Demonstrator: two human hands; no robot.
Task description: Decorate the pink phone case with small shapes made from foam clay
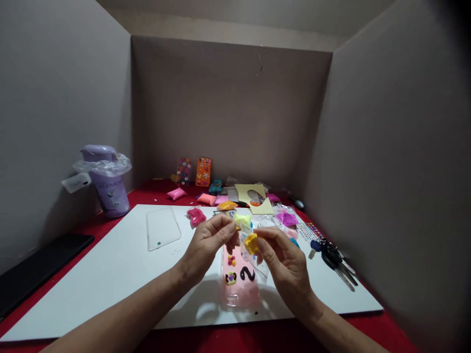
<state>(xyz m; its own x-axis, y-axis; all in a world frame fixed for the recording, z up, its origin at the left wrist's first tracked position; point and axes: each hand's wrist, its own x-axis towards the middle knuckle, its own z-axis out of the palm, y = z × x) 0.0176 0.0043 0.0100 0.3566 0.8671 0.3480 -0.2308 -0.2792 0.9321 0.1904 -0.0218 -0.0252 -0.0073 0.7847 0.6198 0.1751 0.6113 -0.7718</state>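
Note:
My left hand (209, 241) is closed in a pinch, with a tiny yellow bit of clay (238, 228) at its fingertips. Between the thumb and fingers of my right hand (286, 262) is a lump of yellow clay (251, 243), with clear plastic wrap hanging from it. Both hands are above a clear phone case (241, 296) covered in pink, which lies on the white board. On the case sit a pink-and-yellow clay flower (231, 260), a second round flower (230, 278) and a black curved clay shape (247, 273). My hands hide its upper end.
Packets of coloured clay, such as a red one (196, 216) and an orange one (227, 206), lie behind the hands. A clear case (164, 229) rests left on the white board (125, 279). Keys (333, 257) lie right; a purple tumbler (108, 189) stands left.

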